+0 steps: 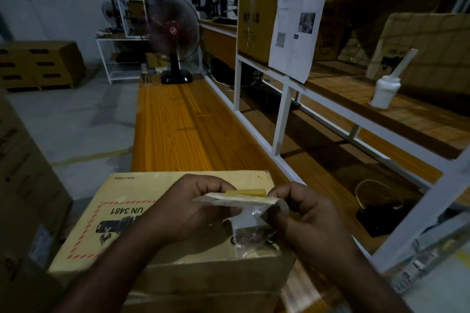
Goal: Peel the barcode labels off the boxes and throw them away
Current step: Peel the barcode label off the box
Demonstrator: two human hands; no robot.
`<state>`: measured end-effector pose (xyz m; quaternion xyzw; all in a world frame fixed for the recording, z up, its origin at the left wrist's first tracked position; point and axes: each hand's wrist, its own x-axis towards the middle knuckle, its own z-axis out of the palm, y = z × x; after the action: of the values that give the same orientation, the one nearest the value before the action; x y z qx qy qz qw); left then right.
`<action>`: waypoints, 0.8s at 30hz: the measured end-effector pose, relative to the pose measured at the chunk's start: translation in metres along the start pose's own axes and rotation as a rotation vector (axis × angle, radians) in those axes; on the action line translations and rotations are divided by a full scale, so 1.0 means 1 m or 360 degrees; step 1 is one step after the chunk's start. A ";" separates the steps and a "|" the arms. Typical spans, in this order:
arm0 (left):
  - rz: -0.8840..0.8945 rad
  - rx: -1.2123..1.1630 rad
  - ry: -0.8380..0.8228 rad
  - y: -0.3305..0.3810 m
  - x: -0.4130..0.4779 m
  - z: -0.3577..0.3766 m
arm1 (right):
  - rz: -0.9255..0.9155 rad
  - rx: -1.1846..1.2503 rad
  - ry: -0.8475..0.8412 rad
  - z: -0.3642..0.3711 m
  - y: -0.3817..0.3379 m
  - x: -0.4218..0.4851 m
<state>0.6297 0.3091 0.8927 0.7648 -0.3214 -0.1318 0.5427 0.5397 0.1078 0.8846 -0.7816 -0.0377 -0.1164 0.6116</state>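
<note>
A long orange counter [178,122] runs away from the person, with a black fan [175,33] at its far end. At the near end sits a big brown box [132,211]. It has a red dashed frame and "UN 3481" printed on its top.

Both hands are just above the box. The left hand [188,208] has curled fingers, and its grip pinches the left end of a flat, pale label [236,199]. The right hand [305,211] pinches the right end, with its fingers curled in tight. So the label is up in the air between the two hands, over the right part of the box top. A bit of clear tape [244,221] hangs from it down to the box. The light is dim, so I cannot tell if the tape is stuck there.

This looks like the end of the peel. Next, the label must come fully free and go in a bin. No bin shows here.
</note>
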 end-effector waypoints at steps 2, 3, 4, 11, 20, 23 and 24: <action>0.0014 0.0022 0.0008 0.004 -0.002 0.000 | 0.0034 -0.0075 0.0021 0.000 -0.002 0.001; 0.0011 0.0044 0.0019 0.005 -0.003 0.000 | 0.0070 -0.0072 0.0025 -0.001 -0.002 0.001; 0.0001 0.0056 0.0041 0.006 -0.003 0.000 | 0.0111 -0.0047 0.0025 -0.001 -0.003 0.001; -0.0247 -0.0164 0.0221 0.010 -0.003 -0.001 | 0.0208 -0.0038 0.0155 0.005 -0.009 -0.001; -0.0119 -0.0279 0.0521 0.011 -0.031 -0.004 | 0.0191 0.0187 0.0204 0.030 -0.030 -0.008; -0.0235 -0.0474 0.0709 0.001 -0.027 -0.013 | 0.0173 0.0050 0.0353 0.036 -0.024 -0.011; -0.0262 -0.0553 0.0805 -0.003 -0.024 -0.016 | 0.0161 -0.0153 0.0339 0.036 -0.022 -0.014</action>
<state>0.6215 0.3369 0.8928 0.6927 -0.0859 -0.0340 0.7153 0.5261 0.1496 0.8943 -0.7942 0.0726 -0.1694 0.5791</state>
